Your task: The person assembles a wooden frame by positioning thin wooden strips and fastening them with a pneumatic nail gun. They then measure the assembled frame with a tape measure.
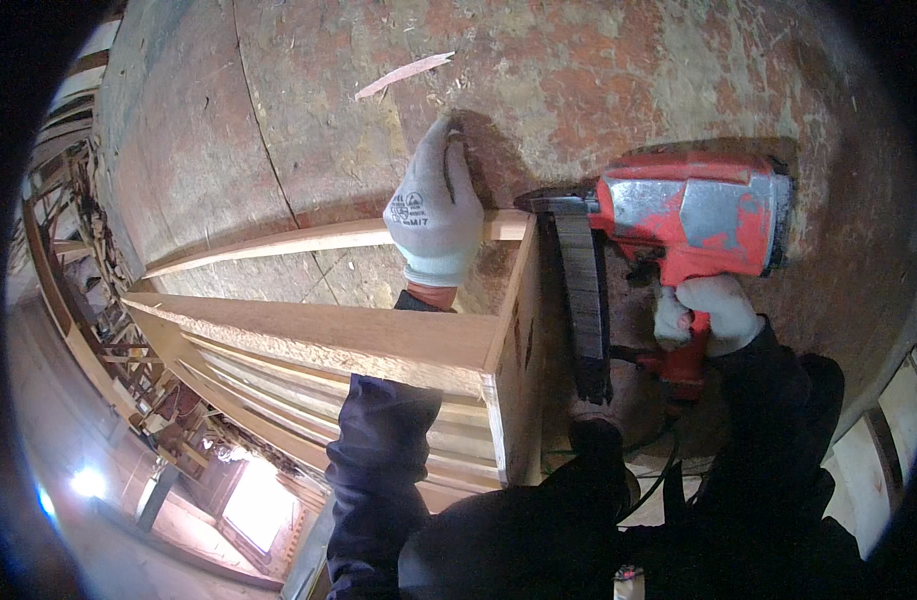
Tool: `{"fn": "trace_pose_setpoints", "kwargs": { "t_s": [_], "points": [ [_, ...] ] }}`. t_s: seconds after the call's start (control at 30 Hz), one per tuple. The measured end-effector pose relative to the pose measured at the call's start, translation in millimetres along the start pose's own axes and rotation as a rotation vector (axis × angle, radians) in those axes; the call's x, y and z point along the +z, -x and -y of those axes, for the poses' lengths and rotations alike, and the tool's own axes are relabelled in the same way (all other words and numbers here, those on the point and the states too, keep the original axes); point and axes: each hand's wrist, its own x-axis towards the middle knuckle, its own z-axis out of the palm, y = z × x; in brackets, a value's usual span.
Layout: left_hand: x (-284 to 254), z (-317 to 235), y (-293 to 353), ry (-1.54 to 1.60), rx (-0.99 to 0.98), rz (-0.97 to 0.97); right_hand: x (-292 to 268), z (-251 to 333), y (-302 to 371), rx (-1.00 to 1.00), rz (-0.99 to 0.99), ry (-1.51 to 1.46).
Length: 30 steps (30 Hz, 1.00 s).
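Observation:
My right hand [716, 312], in a pale glove, is closed around the handle of a red and grey nail gun [693, 210]. The nose of the gun is at the corner where a narrow wooden slat [278, 247] meets the end board [518, 370] of a slatted wooden frame. A dark magazine [581, 310] runs from the nose toward me. My left forearm passes behind a wide middle board [318, 328]. In a printed pale glove, my left hand [433, 205] lies over the slat near that corner, apparently gripping it; its fingertips are partly hidden.
The frame rests on a worn, stained work surface [338, 120]. A splintered strip of wood [406, 74] lies beyond my left hand. A hose [668, 460] trails from the gun's handle toward my body. Piled scrap wood [108, 330] stands to the left, near a bright opening [261, 507].

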Motion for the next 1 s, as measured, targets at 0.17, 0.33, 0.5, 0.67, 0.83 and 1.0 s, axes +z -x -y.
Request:
{"fn": "trace_pose_setpoints", "kwargs": {
  "t_s": [0.17, 0.33, 0.5, 0.67, 0.83, 1.0],
  "points": [
    [1.2, -0.8, 2.1, -0.021, -0.006, -0.012, -2.1, -4.4, 9.4, -0.047, -0.048, 0.158],
    [1.3, 0.4, 2.5, -0.007, -0.015, 0.002, -3.5, -15.0, 6.5, -0.04, 0.052, 0.001],
    [1.9, 0.9, 1.9, -0.003, 0.013, -0.012, -2.4, -14.4, 9.2, -0.1, -0.054, 0.066],
    [0.3, -0.3, 1.8, -0.014, -0.005, 0.004, -8.8, -17.7, 15.7, -0.174, -0.024, 0.041],
    [1.4, -1.7, 1.9, -0.007, -0.006, -0.015, -17.6, -47.9, 28.6, -0.06, 0.036, -0.219],
    [1.6, -1.5, 4.1, -0.031, -0.03, 0.004, -19.6, -67.5, 36.4, -0.055, -0.03, -0.275]
  ]
}}
